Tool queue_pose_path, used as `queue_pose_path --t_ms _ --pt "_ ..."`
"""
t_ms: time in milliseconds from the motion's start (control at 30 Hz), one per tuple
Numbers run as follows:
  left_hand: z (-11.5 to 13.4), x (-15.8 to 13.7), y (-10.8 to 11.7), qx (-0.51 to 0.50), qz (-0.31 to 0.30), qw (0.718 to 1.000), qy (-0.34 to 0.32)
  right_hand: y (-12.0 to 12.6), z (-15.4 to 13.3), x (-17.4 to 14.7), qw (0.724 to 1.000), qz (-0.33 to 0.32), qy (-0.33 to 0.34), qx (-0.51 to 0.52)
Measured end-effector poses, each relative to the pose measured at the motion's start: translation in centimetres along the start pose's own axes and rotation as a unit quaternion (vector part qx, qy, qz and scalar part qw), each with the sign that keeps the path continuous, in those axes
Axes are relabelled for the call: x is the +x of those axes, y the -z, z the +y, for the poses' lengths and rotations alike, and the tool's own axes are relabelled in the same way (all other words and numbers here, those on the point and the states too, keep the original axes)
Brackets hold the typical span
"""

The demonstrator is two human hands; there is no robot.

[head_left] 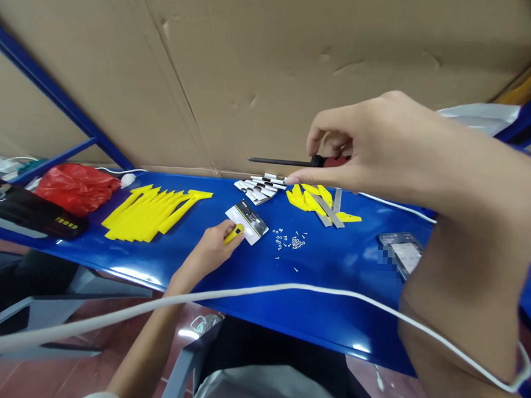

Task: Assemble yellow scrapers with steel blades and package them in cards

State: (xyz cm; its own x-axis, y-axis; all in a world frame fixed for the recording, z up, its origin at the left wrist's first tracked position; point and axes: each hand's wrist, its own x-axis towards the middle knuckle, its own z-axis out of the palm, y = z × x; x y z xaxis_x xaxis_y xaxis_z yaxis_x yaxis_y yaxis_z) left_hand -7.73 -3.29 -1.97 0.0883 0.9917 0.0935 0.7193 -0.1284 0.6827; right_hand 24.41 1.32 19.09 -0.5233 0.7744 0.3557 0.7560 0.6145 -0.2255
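Observation:
My right hand (358, 145) is raised above the table's back edge, its fingers closed round the red and black handle of a screwdriver (288, 162). The screwdriver's dark shaft points left. Low over the table, my left hand (212, 243) pinches a yellow plastic handle (234, 234) with a hole near its end; the rest of that handle is hidden by the fingers. Just beyond it lies a small clear packet (252, 220) with a black printed header. To the right of the packet, small screws and nuts (295, 243) are scattered on the blue table (254, 274).
At left, yellow handles (147, 218) lie in a row beside a red plastic bag (78, 186) and a black bag (34, 211). Toward the back are white packets (259, 188), yellow pieces and metal blades (328, 207). A phone (403, 253) rests at right. A white cable (288, 287) crosses the foreground.

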Motion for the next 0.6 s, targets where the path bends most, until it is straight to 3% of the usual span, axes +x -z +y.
queue_pose_path --t_ms 133,267,500,600 --pt "-1.1 0.0 -0.5 0.104 0.056 0.991 -0.065 -0.7 0.3 1.0 0.999 -0.033 -0.015 -0.009" --pt "-1.8 -0.1 -0.3 0.138 0.087 0.980 -0.113 -1.3 1.1 1.6 0.999 -0.038 0.004 -0.015" --pt "0.0 -0.7 1.2 0.081 0.031 0.995 -0.054 -2.1 1.1 1.8 0.999 -0.036 0.034 -0.014" --pt "-1.0 -0.3 3.3 0.118 0.053 0.991 -0.015 -2.2 0.7 1.5 0.999 -0.030 0.039 -0.009"
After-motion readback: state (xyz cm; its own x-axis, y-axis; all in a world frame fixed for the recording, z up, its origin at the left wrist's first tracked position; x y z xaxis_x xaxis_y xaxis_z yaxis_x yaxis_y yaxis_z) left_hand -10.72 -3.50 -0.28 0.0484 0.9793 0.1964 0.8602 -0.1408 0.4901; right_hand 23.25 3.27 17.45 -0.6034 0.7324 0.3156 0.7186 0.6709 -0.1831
